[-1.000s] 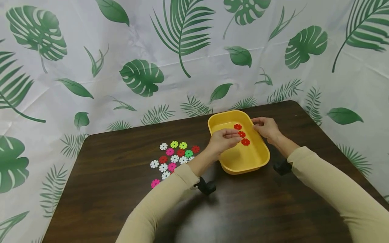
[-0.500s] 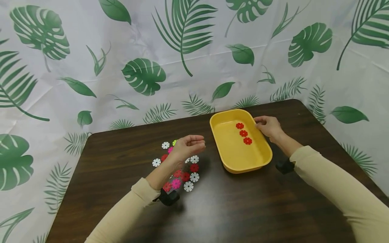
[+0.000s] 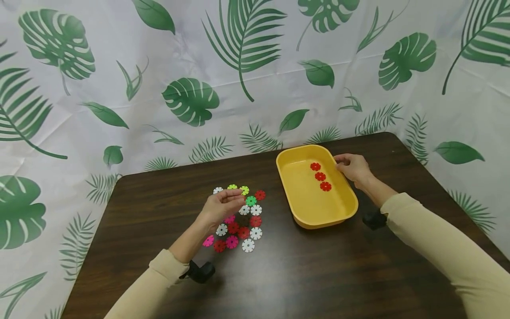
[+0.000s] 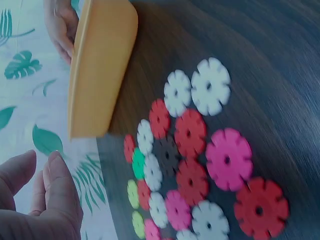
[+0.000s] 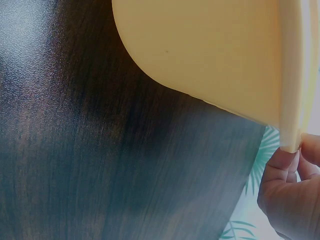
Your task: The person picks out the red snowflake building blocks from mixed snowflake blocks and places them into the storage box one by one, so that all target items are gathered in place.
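My left hand [image 3: 219,209] hovers over a cluster of flat, round discs with notched edges. Its fingers and thumb extend apart and hold nothing in the left wrist view. The discs come in several colours: white [image 4: 217,95], pink [image 4: 237,155], red [image 4: 250,200], green [image 3: 251,203], yellow-green [image 3: 244,192] and black [image 4: 172,162]. At the right stands a yellow plastic basin [image 3: 311,210] with three red discs [image 3: 318,177] in a row inside. My right hand [image 3: 354,168] pinches the basin's right rim [image 5: 290,100] between thumb and fingers.
The dark wooden table [image 3: 303,274] bears everything. A white curtain [image 3: 255,115] with green leaf prints hangs behind its far edge. Both wrists wear black cameras, the left one [image 3: 201,271] low over the table.
My left hand has moved left from above the basin to above the loose discs. The right hand stays at the rim. The three red discs remain in the basin.
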Demonstrator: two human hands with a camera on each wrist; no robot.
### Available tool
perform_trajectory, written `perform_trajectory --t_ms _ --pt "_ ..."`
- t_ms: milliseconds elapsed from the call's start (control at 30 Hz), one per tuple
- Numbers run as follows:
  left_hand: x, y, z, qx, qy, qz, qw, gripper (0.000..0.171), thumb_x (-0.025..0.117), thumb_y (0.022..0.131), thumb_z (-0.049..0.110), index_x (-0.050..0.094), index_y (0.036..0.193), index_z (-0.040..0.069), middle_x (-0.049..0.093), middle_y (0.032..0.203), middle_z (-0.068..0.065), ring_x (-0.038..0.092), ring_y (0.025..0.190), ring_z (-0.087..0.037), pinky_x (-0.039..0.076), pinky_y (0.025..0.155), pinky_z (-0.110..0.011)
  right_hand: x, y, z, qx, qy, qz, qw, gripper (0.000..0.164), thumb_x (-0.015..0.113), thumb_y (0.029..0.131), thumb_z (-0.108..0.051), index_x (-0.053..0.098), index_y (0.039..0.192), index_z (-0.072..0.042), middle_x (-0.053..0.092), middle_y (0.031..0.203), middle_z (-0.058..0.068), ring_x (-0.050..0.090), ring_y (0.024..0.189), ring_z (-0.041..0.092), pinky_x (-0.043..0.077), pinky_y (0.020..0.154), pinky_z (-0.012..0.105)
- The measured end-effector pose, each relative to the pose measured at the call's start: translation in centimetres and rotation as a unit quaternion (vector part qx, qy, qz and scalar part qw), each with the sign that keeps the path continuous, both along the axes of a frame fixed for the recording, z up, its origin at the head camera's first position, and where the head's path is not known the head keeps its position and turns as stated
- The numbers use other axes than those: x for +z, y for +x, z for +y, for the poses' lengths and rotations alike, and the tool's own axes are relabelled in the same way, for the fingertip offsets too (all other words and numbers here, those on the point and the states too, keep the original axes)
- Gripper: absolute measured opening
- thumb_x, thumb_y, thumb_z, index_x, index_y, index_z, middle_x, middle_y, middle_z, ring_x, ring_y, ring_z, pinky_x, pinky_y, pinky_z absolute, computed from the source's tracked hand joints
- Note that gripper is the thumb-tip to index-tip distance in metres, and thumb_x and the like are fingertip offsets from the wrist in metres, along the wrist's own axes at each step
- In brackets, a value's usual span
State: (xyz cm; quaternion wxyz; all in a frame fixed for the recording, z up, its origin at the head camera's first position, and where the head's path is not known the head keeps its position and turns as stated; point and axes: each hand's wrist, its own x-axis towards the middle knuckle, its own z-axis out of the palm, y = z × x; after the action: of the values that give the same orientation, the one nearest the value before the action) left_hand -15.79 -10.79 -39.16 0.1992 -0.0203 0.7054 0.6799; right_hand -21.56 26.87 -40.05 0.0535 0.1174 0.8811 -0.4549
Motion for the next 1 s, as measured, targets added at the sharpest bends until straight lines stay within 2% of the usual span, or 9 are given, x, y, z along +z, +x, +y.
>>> perform_trajectory --t_ms 100,200,433,667,800,1000 --pt "-0.2 -0.1 -0.9 0.008 -0.006 0.002 1.0 0.042 0.062 0.09 0.006 0.049 0.128 -0.007 0.061 0.115 -0.018 0.065 0.094 -0.014 0.052 0.088 -0.03 0.0 0.0 0.0 0.0 0.001 0.001 1.0 0.034 0.048 0.096 -0.006 0.05 0.129 0.005 0.053 0.11 0.024 0.058 0.091 0.031 0.056 0.076 0.031" --pt "-0.5 -0.2 -1.7 0.022 -0.004 0.012 0.9997 0.043 0.064 0.088 0.005 0.05 0.126 -0.009 0.061 0.116 -0.021 0.065 0.092 -0.014 0.052 0.087 -0.031 0.0 0.0 0.1 0.0 0.002 0.001 1.0 0.034 0.048 0.096 -0.006 0.05 0.129 0.005 0.053 0.11 0.024 0.058 0.091 0.031 0.055 0.077 0.032" --pt "-1.2 -0.4 -3.1 0.039 -0.019 0.016 0.9989 0.04 0.061 0.089 0.001 0.05 0.126 -0.009 0.061 0.115 -0.02 0.064 0.097 -0.018 0.051 0.09 -0.035 0.0 0.0 0.1 -0.001 0.003 0.001 1.0 0.034 0.048 0.096 -0.006 0.05 0.128 0.005 0.053 0.111 0.024 0.058 0.092 0.031 0.055 0.081 0.035" --pt "-2.0 -0.9 -3.9 0.054 -0.04 0.02 0.9976 0.04 0.059 0.089 -0.002 0.05 0.127 -0.01 0.061 0.116 -0.02 0.064 0.089 -0.008 0.053 0.082 -0.025 -0.1 0.1 0.1 0.002 0.004 0.0 1.0 0.034 0.048 0.096 -0.007 0.05 0.128 0.005 0.053 0.111 0.024 0.058 0.092 0.031 0.055 0.081 0.036" --pt "-2.5 -1.1 -4.4 0.064 -0.051 0.019 0.9965 0.04 0.059 0.089 -0.002 0.049 0.127 -0.01 0.058 0.12 -0.024 0.064 0.091 -0.009 0.053 0.083 -0.026 -0.1 0.1 0.1 0.002 0.001 0.003 1.0 0.034 0.049 0.096 -0.007 0.05 0.128 0.005 0.053 0.112 0.024 0.058 0.092 0.032 0.055 0.081 0.035" --pt "-3.1 -1.4 -5.0 0.078 -0.08 0.015 0.9936 0.043 0.061 0.089 0.0 0.048 0.129 -0.008 0.059 0.12 -0.021 0.06 0.084 -0.001 0.052 0.086 -0.025 -0.1 0.1 0.0 0.001 -0.004 0.006 1.0 0.034 0.05 0.096 -0.008 0.05 0.128 0.006 0.054 0.112 0.024 0.058 0.092 0.032 0.055 0.08 0.033"
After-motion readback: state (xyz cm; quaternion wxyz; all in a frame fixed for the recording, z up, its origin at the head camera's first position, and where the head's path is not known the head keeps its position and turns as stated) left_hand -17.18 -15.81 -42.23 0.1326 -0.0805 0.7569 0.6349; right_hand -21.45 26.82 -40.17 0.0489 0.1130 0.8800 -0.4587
